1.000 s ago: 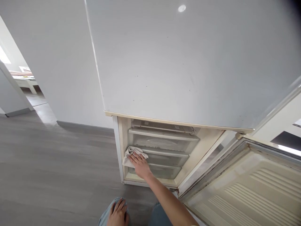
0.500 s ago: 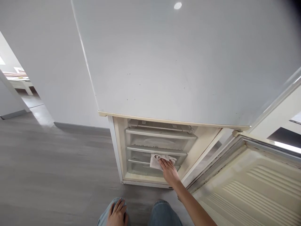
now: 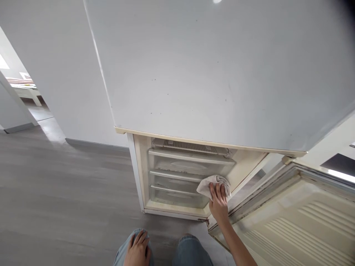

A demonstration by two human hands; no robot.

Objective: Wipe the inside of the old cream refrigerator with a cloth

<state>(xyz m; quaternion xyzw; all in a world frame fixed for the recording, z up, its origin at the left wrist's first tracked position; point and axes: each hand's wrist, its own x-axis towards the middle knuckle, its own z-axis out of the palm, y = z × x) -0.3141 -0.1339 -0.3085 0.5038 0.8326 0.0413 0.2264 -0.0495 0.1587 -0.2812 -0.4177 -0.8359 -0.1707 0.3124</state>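
Observation:
My right hand grips a crumpled white cloth against the right end of the clear plastic freezer drawers, inside the cream-lined freezer compartment of a white refrigerator. Several drawers are stacked there, under a ribbed vent. The cloth and my hand hide the drawers' right corners. My left hand rests on my left knee in blue jeans, holding nothing. The freezer door stands swung open at the lower right, its ribbed cream liner facing up.
The refrigerator's large white upper door fills the top of the view. A grey wood-look floor and a white wall lie to the left, with a doorway onto another room at far left.
My right hand and the cloth have moved rightward across the drawers to the compartment's right side. My left hand stays on my knee, and the view has shifted slightly.

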